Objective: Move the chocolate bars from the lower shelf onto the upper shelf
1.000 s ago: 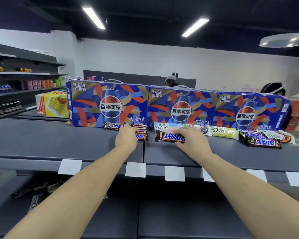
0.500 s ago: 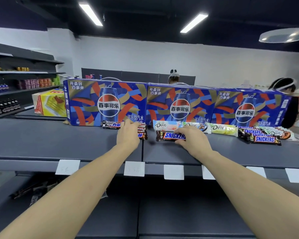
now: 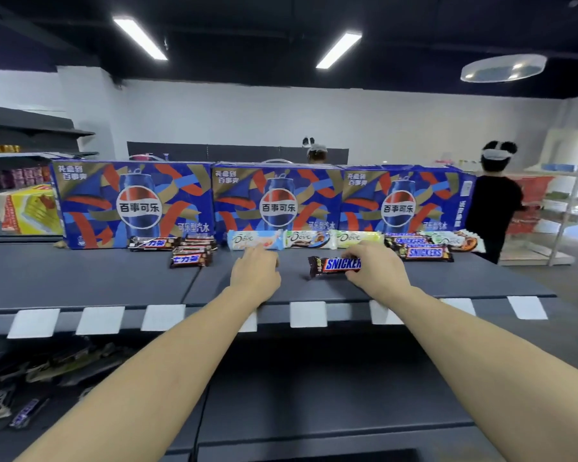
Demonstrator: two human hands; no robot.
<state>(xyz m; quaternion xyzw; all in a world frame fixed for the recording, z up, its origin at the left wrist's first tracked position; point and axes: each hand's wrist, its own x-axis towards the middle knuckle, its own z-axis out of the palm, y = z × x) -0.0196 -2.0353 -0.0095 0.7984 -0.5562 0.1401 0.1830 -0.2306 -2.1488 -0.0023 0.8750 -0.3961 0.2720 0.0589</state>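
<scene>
The right hand (image 3: 376,270) grips a Snickers bar (image 3: 334,265) that lies on the upper shelf (image 3: 80,278) (in front of the Dove bars (image 3: 302,239)). The left hand (image 3: 256,273) holds nothing, fingers loosely relaxed beside it

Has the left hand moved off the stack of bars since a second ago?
Yes. The left hand has shifted right, away from the dark bar stack, and now sits below the white Dove bar.

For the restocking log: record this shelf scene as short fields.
upper shelf: holds three Pepsi cartons, with chocolate bars in front
right hand: fingers curled on a Snickers bar lying on the shelf
left hand: holds nothing, fingertips near the pale blue Dove bar
lower shelf: a few bars remain at far left
progress: unfinished
</scene>
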